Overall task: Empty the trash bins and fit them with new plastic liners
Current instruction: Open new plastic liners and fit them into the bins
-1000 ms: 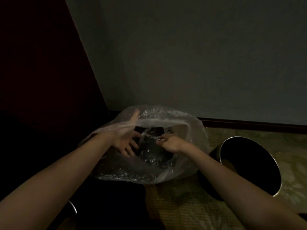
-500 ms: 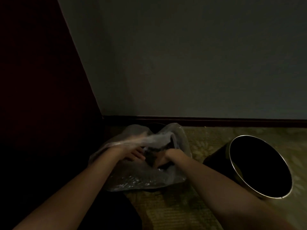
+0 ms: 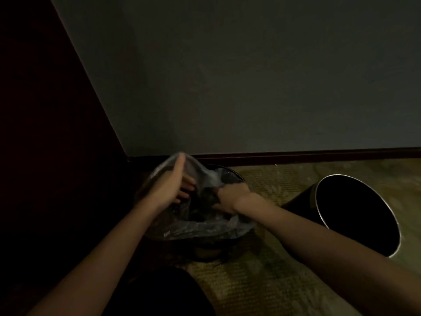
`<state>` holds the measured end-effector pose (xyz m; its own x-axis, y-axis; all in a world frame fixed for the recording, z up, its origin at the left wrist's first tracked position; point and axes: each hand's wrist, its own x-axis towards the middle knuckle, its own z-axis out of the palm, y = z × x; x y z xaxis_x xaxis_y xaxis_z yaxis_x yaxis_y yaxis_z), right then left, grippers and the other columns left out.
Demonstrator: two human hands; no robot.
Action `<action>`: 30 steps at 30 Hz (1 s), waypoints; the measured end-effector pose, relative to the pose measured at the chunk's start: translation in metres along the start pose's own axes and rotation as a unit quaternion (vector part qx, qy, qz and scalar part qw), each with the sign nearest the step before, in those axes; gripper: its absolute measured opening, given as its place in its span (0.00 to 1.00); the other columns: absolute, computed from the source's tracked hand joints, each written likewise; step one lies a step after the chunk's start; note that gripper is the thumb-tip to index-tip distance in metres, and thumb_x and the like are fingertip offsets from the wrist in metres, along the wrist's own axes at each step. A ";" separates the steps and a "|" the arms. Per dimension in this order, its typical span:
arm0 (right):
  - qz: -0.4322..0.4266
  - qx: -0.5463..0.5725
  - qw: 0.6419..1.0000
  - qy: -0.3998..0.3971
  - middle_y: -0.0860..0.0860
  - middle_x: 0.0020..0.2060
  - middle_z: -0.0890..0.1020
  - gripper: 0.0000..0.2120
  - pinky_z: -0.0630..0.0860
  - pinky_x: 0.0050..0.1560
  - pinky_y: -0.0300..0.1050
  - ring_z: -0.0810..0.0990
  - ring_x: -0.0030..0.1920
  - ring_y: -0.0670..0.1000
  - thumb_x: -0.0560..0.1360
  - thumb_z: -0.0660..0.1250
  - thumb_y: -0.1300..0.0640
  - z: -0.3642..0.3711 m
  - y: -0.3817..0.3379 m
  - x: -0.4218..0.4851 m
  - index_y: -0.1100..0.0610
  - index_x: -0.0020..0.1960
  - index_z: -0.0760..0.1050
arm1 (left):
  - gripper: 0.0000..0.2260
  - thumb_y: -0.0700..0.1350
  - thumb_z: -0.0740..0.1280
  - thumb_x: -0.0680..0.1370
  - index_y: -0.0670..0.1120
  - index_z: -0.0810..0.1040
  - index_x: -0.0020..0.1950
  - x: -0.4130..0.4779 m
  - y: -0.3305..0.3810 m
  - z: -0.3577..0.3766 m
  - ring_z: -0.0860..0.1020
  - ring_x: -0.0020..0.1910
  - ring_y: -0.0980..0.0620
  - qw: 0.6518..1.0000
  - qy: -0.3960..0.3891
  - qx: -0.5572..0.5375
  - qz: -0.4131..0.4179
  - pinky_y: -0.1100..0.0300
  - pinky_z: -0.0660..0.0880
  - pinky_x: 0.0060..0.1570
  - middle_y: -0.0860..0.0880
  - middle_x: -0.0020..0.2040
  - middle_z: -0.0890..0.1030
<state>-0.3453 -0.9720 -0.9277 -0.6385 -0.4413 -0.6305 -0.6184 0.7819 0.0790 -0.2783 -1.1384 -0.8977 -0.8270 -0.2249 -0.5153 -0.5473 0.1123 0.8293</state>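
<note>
Your left hand (image 3: 168, 188) and right hand (image 3: 230, 197) each grip the liner (image 3: 205, 229) on the corner bin (image 3: 209, 250). The wall (image 3: 250, 76) is close behind, and the second bin (image 3: 300, 201) is tipped on your right.

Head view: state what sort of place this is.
Likely a corner of a carpeted room, perhaps a hotel room: patterned carpet, a dark baseboard under a plain wall, and two round bins, an unlined bin and a lined bin with a clear liner.

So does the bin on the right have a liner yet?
No, the right bin shows a bare dark inside, no plastic over its rim.
</note>
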 end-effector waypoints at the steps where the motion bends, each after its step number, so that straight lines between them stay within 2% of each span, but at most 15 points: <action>1: -0.006 -0.056 0.996 0.066 0.56 0.64 0.77 0.26 0.70 0.48 0.49 0.78 0.62 0.58 0.81 0.58 0.41 -0.005 0.006 -0.009 0.53 0.74 0.64 | 0.38 0.65 0.42 0.81 0.39 0.81 0.43 0.003 0.003 -0.002 0.79 0.32 0.47 0.999 0.027 -0.022 -0.027 0.61 0.75 0.32 0.43 0.39 0.83; 3: 0.001 -0.123 0.983 0.136 0.53 0.56 0.80 0.23 0.64 0.39 0.47 0.80 0.54 0.55 0.80 0.59 0.42 -0.009 0.020 -0.027 0.53 0.70 0.67 | 0.37 0.62 0.43 0.83 0.37 0.78 0.36 0.011 0.004 -0.004 0.76 0.24 0.47 0.994 0.090 -0.050 -0.034 0.64 0.71 0.24 0.42 0.33 0.81; 6: 0.026 -0.150 0.976 0.156 0.50 0.50 0.81 0.19 0.63 0.37 0.46 0.81 0.48 0.52 0.80 0.60 0.42 -0.013 0.033 -0.051 0.54 0.63 0.72 | 0.28 0.57 0.54 0.84 0.40 0.76 0.32 0.014 -0.003 -0.002 0.74 0.24 0.47 0.982 0.180 -0.020 0.044 0.60 0.70 0.28 0.43 0.30 0.78; 8: 0.029 -0.112 0.976 0.186 0.50 0.46 0.81 0.20 0.64 0.36 0.46 0.81 0.45 0.52 0.80 0.58 0.39 -0.010 0.040 -0.063 0.54 0.59 0.74 | 0.23 0.55 0.60 0.82 0.42 0.76 0.33 0.014 -0.011 -0.002 0.76 0.30 0.45 0.961 0.233 0.092 0.120 0.57 0.70 0.31 0.46 0.30 0.78; 10: 0.047 -0.029 0.970 0.238 0.49 0.40 0.80 0.21 0.65 0.33 0.46 0.79 0.39 0.51 0.80 0.55 0.37 -0.008 0.049 -0.072 0.53 0.53 0.75 | 0.18 0.54 0.64 0.80 0.44 0.76 0.35 0.014 -0.017 -0.002 0.77 0.34 0.46 0.931 0.267 0.182 0.168 0.57 0.67 0.31 0.48 0.31 0.77; 12: 0.094 0.089 0.956 0.263 0.48 0.35 0.78 0.19 0.71 0.33 0.45 0.78 0.36 0.50 0.80 0.56 0.37 -0.004 0.062 -0.076 0.51 0.47 0.76 | 0.15 0.53 0.65 0.79 0.43 0.77 0.41 0.015 -0.020 0.000 0.79 0.39 0.44 0.927 0.240 0.212 0.197 0.54 0.72 0.36 0.46 0.36 0.80; 13: 0.116 0.168 0.945 0.255 0.48 0.35 0.78 0.17 0.74 0.35 0.45 0.79 0.36 0.50 0.79 0.59 0.39 -0.002 0.068 -0.074 0.51 0.44 0.75 | 0.13 0.53 0.64 0.80 0.43 0.79 0.47 0.017 -0.020 0.002 0.80 0.45 0.42 0.927 0.216 0.235 0.199 0.52 0.75 0.43 0.43 0.43 0.82; 14: 0.130 0.265 0.924 0.241 0.48 0.36 0.79 0.15 0.76 0.37 0.46 0.80 0.38 0.50 0.79 0.62 0.42 0.000 0.075 -0.070 0.51 0.42 0.75 | 0.15 0.54 0.63 0.81 0.44 0.79 0.57 0.019 -0.021 0.002 0.79 0.52 0.41 0.925 0.189 0.270 0.188 0.51 0.76 0.51 0.41 0.52 0.81; 16: 0.145 0.457 0.851 0.213 0.51 0.37 0.81 0.09 0.80 0.41 0.50 0.81 0.39 0.51 0.77 0.67 0.51 0.003 0.087 -0.057 0.54 0.40 0.75 | 0.22 0.56 0.57 0.82 0.47 0.71 0.72 0.026 -0.021 0.002 0.73 0.65 0.41 0.919 0.142 0.335 0.151 0.51 0.71 0.64 0.41 0.67 0.75; 18: 0.150 0.573 0.784 0.185 0.55 0.38 0.81 0.06 0.79 0.39 0.48 0.80 0.37 0.52 0.77 0.66 0.61 0.006 0.095 -0.043 0.58 0.41 0.76 | 0.24 0.57 0.53 0.83 0.50 0.63 0.77 0.034 -0.022 0.000 0.69 0.71 0.42 0.914 0.113 0.370 0.121 0.51 0.66 0.69 0.42 0.73 0.70; 20: 0.155 0.608 0.763 0.156 0.56 0.38 0.81 0.08 0.77 0.33 0.44 0.79 0.35 0.51 0.77 0.63 0.68 0.015 0.102 -0.034 0.60 0.42 0.77 | 0.24 0.57 0.51 0.84 0.52 0.60 0.79 0.041 -0.027 -0.001 0.66 0.74 0.43 0.912 0.087 0.390 0.099 0.52 0.62 0.72 0.44 0.76 0.67; 23: 0.149 0.581 0.791 0.122 0.54 0.40 0.83 0.14 0.79 0.36 0.41 0.81 0.39 0.50 0.78 0.60 0.70 0.038 0.111 -0.028 0.57 0.43 0.81 | 0.23 0.58 0.51 0.84 0.54 0.63 0.78 0.046 -0.037 -0.002 0.64 0.75 0.44 0.924 0.055 0.370 0.083 0.54 0.60 0.74 0.47 0.77 0.66; 26: 0.124 0.543 0.825 0.092 0.50 0.45 0.84 0.12 0.81 0.47 0.42 0.83 0.46 0.47 0.80 0.62 0.63 0.060 0.113 -0.024 0.52 0.50 0.82 | 0.21 0.56 0.54 0.83 0.54 0.67 0.75 0.045 -0.047 -0.004 0.67 0.73 0.44 0.947 0.039 0.304 0.090 0.53 0.63 0.72 0.46 0.74 0.69; 28: 0.119 0.518 0.842 0.094 0.46 0.45 0.83 0.10 0.78 0.42 0.36 0.82 0.45 0.42 0.81 0.63 0.59 0.069 0.111 -0.024 0.50 0.57 0.81 | 0.20 0.56 0.54 0.84 0.53 0.69 0.73 0.042 -0.053 -0.008 0.70 0.70 0.44 0.970 0.032 0.233 0.053 0.50 0.66 0.70 0.45 0.72 0.72; 30: 0.111 0.489 0.859 0.099 0.43 0.45 0.80 0.13 0.74 0.35 0.32 0.80 0.42 0.40 0.81 0.62 0.57 0.073 0.108 -0.023 0.51 0.64 0.77 | 0.19 0.56 0.53 0.84 0.51 0.73 0.70 0.039 -0.057 -0.011 0.74 0.66 0.43 0.985 0.029 0.168 0.015 0.49 0.69 0.68 0.44 0.68 0.75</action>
<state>-0.3641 -0.8452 -0.9611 -0.8165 -0.2248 -0.5318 0.1472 0.8096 -0.5682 -0.2782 -1.1647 -0.9628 -0.8396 -0.2706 -0.4710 -0.5431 0.4307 0.7208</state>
